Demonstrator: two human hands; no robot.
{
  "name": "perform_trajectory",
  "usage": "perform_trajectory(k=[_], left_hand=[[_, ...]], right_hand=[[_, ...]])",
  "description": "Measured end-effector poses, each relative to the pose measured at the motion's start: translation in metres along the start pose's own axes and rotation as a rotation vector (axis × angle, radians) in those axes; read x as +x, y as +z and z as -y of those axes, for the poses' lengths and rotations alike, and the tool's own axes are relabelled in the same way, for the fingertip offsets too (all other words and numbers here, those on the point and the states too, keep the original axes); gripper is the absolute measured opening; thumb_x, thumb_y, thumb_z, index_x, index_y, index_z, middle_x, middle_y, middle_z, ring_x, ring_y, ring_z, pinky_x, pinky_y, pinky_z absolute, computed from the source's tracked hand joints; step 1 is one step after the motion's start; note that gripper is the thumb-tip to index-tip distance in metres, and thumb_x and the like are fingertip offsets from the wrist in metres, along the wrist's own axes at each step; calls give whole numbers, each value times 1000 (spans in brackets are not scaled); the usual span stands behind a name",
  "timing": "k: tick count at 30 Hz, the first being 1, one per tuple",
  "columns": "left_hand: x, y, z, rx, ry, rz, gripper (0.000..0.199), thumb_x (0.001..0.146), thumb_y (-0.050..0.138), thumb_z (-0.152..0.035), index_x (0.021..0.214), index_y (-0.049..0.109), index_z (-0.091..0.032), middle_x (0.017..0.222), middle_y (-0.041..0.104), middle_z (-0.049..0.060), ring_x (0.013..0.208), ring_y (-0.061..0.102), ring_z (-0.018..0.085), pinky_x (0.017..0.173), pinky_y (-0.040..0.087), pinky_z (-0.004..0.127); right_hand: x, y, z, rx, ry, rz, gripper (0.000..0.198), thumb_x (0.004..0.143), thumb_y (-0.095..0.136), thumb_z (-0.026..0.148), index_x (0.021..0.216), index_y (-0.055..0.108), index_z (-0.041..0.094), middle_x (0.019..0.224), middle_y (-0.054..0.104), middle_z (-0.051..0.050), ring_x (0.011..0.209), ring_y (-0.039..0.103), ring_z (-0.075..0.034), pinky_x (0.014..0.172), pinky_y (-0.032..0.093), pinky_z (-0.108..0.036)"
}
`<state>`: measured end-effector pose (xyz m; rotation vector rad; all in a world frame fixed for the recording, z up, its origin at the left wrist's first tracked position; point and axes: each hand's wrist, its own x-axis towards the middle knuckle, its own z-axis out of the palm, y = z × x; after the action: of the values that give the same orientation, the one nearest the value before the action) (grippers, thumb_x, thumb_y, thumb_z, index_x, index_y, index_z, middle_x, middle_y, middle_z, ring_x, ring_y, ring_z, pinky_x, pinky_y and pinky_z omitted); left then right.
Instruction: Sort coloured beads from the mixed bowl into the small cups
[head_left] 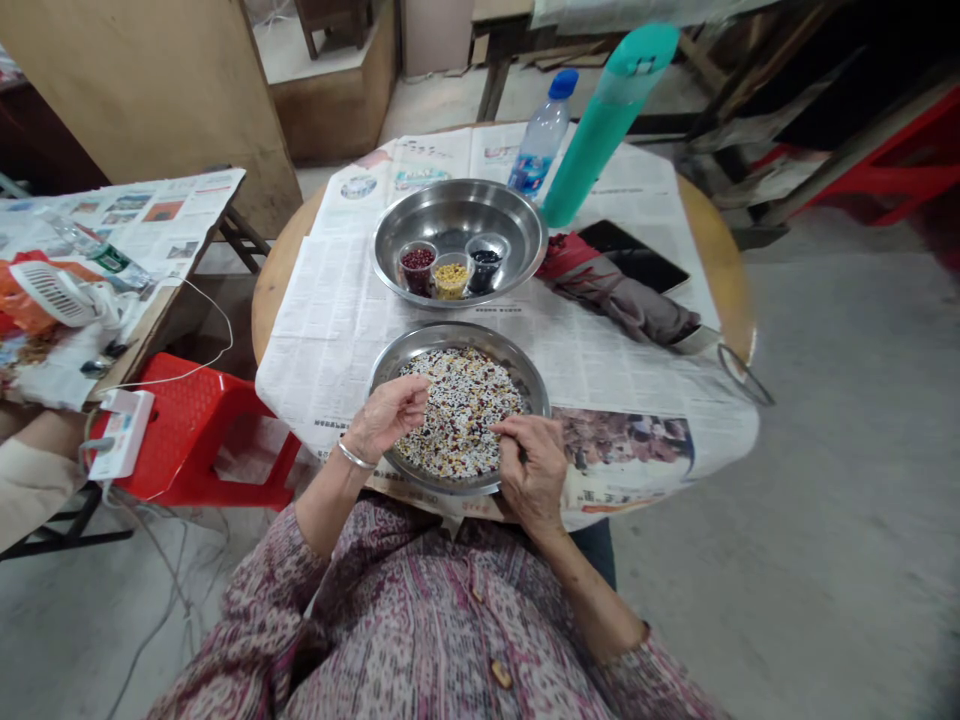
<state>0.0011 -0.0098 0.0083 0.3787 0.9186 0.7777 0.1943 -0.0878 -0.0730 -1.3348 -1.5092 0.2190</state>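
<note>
A shallow metal tray near the table's front edge holds a spread of mixed beans and grains in white, yellow and dark red. Over its left side is my left hand, with a bracelet at the wrist and its fingers curled into a pinch. At the right rim my right hand is closed too, thumb and forefinger together. Whatever either pinch holds is too small to make out. Behind stands a deeper steel basin with a cup of red beans, a cup of yellow grains and a cup of black beans.
Newspaper covers the round table. A water bottle, a tall green bottle, a folded umbrella and a dark phone or tablet lie or stand at the back right. Left are a red stool and a power strip.
</note>
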Motion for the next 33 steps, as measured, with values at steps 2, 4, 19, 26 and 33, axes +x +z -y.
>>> perform_trajectory(k=[2,4,19,26,33], left_hand=[[0,-1,-1,2,25,-57,20,79,63,-14,67,46,-16,59,48,-4,48,38,2,45,31,15],[-1,-3,-1,-9,64,-116,10,77,62,-11,73,53,-14,68,59,1,54,47,4,51,39,16],[12,-9,4,1261,717,-345,9,78,67,-12,80,72,-19,66,54,-1,66,47,14,74,39,27],[20,-13,12,1403,714,-346,12,83,66,-12,87,70,-22,86,64,5,86,58,20,91,41,31],[25,-10,10,1501,653,-371,12,84,64,-12,78,69,-21,85,66,5,84,58,20,87,41,31]], right_hand=[[0,0,0,1,0,-1,22,87,52,10,85,70,23,86,70,-3,90,61,-20,86,47,-39],[0,0,0,0,0,0,22,87,52,10,85,70,23,86,70,-3,90,61,-20,86,47,-39],[1,0,2,1,15,-1,21,88,53,12,84,70,22,87,70,-4,90,61,-21,85,48,-40],[0,-1,2,15,49,6,22,87,53,12,84,71,23,87,71,-3,91,61,-21,87,48,-41],[2,-1,3,6,10,1,21,88,53,11,85,70,22,87,70,-4,90,60,-20,87,47,-39]])
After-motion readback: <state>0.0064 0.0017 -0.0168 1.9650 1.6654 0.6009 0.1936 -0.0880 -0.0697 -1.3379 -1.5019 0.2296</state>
